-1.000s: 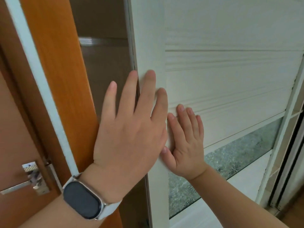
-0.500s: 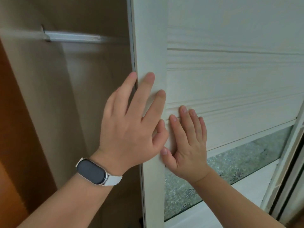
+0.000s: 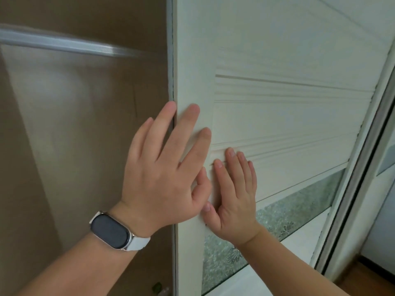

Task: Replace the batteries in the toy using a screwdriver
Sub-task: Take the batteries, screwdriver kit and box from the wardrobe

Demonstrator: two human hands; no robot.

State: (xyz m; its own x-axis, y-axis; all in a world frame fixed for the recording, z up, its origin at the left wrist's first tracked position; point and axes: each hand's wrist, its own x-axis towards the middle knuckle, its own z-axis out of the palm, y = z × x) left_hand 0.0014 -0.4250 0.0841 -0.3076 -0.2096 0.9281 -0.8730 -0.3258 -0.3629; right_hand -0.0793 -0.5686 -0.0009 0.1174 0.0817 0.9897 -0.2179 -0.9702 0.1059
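Note:
No toy, screwdriver or batteries are in view. My left hand (image 3: 162, 174), with a dark smartwatch (image 3: 111, 231) on a white strap at the wrist, lies flat and spread on the left edge of a white sliding wardrobe door (image 3: 288, 116). Its index finger reaches past the door's edge. A smaller hand of another person (image 3: 235, 201) reaches in from the lower right and presses flat on the same door, just right of my thumb. My right hand is out of view.
Left of the door the wardrobe stands open, with brown inner walls and a metal hanging rail (image 3: 64, 44) across the top. A frosted patterned glass strip (image 3: 295, 210) runs across the door. Another door frame (image 3: 363, 167) and wooden floor (image 3: 367, 276) lie at the right.
The white door has slid to the right under both hands, and more of the wardrobe's inside shows. The orange room door and its handle have left the view.

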